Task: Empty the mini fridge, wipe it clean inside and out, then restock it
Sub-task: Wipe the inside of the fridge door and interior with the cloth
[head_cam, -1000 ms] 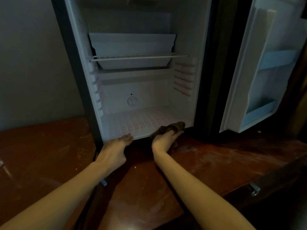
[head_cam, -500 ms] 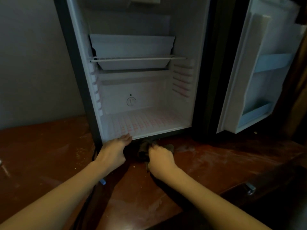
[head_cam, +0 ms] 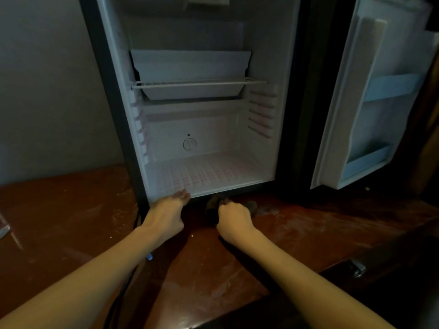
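The mini fridge [head_cam: 240, 129] stands open on a reddish wooden counter [head_cam: 297, 231], its white inside empty apart from a wire shelf [head_cam: 197, 84] and the tray above it. My left hand [head_cam: 167, 208] rests on the front lip of the fridge floor, fingers curled over the edge. My right hand [head_cam: 234, 216] grips a dark brown cloth [head_cam: 212, 205] on the counter just below the fridge's bottom front edge. Most of the cloth is hidden by the hand.
The fridge door [head_cam: 370, 103] hangs open to the right with two pale blue door racks. A grey wall [head_cam: 47, 91] is on the left. A metal handle [head_cam: 357, 268] sits on the counter's dark front edge at lower right. A dark cable [head_cam: 140, 222] runs down beside the fridge's left corner.
My right hand with the cloth came off the fridge floor's front right, down and left onto the counter below the front edge. My left hand stayed on the lip.
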A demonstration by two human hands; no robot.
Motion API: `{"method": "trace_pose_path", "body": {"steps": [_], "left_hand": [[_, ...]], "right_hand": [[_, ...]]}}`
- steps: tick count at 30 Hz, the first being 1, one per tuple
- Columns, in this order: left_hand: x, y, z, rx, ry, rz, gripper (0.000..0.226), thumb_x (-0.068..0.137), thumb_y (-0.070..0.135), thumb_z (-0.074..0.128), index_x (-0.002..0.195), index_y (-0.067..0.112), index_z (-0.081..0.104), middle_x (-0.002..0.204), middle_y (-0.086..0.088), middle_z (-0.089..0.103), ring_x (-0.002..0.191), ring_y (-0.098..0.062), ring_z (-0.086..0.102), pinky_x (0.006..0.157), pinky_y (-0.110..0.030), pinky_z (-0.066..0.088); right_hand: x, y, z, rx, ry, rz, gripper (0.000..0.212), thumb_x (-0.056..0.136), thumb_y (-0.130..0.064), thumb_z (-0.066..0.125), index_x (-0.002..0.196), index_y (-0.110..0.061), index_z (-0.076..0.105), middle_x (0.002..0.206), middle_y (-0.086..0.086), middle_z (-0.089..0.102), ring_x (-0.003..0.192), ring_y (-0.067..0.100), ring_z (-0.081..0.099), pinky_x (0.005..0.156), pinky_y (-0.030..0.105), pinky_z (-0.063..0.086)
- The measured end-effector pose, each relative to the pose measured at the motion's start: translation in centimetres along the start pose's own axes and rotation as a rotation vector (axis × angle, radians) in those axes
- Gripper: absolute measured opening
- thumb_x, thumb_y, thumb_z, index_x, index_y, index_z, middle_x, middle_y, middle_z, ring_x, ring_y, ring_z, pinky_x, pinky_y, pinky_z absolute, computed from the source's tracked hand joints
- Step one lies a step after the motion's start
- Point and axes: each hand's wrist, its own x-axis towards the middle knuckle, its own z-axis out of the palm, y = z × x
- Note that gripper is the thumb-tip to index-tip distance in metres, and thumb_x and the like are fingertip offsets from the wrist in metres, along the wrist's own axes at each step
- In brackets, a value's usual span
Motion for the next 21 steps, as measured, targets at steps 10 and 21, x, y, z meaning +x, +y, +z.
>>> {"method": "trace_pose_path", "body": {"steps": [10,21], "left_hand": [[2.0,2.5,1.0,-0.062,0.035,0.136,0.07,0.09,0.004,0.047,0.153,0.019,0.02,0.16,0.005,0.015,0.146,-0.009,0.013,0.113,-0.018,0.008],[4.8,4.5,2.5,-0.122,0.026,0.177,0.072,0.093,0.001,0.042,0.154,0.021,0.011,0.161,0.007,0.006,0.147,-0.006,0.006,0.114,-0.017,0.006]], "right_hand": [[2.0,10.2,-2.4,-0.201,0.289,0.158,0.026,0.075,-0.005,0.071,0.101,0.0,0.07,0.108,0.018,0.066,0.102,0.03,0.06,0.068,0.032,0.052],[3.2,10.7,-1.5,-0.262,0.048,0.285,0.023,0.095,-0.005,0.046,0.111,-0.011,0.062,0.113,0.008,0.064,0.108,0.026,0.059,0.091,0.034,0.043]]}}
